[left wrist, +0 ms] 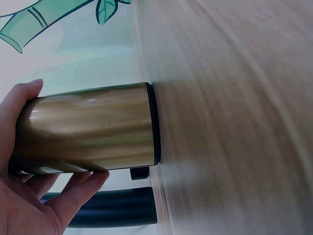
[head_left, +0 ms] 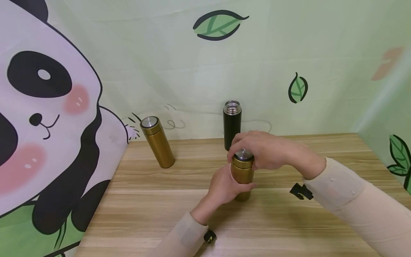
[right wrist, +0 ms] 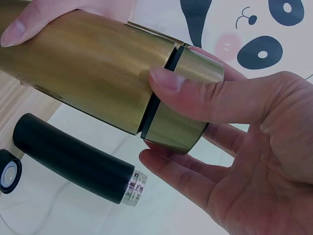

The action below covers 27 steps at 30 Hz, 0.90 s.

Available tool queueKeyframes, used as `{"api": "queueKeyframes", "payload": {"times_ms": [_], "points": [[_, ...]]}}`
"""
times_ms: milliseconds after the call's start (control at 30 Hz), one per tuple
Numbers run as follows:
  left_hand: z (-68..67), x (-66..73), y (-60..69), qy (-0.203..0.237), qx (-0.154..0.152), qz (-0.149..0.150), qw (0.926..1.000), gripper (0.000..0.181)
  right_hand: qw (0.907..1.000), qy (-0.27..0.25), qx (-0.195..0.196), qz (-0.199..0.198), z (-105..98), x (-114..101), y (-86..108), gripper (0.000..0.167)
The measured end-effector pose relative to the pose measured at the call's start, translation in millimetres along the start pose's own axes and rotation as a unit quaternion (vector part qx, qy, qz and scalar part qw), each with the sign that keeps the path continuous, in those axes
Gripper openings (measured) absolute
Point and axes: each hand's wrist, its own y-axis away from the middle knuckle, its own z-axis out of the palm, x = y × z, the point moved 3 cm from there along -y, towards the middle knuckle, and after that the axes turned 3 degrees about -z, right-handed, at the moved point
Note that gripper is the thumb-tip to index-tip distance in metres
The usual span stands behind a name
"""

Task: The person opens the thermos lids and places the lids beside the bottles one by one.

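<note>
Gold cylindrical metal flask (head_left: 242, 175), left fingers (left wrist: 80, 196) gripping it, right fingers (right wrist: 183, 178) its lid (head_left: 243, 155), fronts an open black flask (head_left: 232, 126) and another gold flask (head_left: 158, 144) near the table's (head_left: 128, 214) back edge.

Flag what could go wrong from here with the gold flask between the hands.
1. Slip: the left hand grips the smooth-looking body of the gold flask; if the right hand twists the lid, the body might turn too.
2. Knock: the black flask stands uncapped just behind; a stray right hand could tip it. Contents not visible.
3. Stray part: a loose black cap by its base could get nudged away.
</note>
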Motion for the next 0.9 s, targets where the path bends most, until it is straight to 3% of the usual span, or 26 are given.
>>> {"api": "queueKeyframes", "payload": {"times_ms": [367,567,700,900], "points": [[1.3,0.6,-0.8,0.001,0.000,0.001,1.0000,0.069,0.9999,-0.010,-0.005,0.005,-0.1,2.0,0.8,0.066],[1.4,0.7,-1.3,0.007,0.004,-0.008,0.9999,0.072,0.9997,-0.014,-0.015,0.015,-0.9,2.1,2.4,0.078],[1.2,0.0,-1.5,0.001,0.005,-0.021,0.9998,0.074,0.9994,-0.004,-0.008,0.034,-2.4,1.7,3.0,0.085],[1.6,0.1,-2.2,-0.007,0.004,-0.016,0.9998,0.071,0.9956,0.038,-0.002,0.086,-2.9,1.4,2.8,0.079]]}}
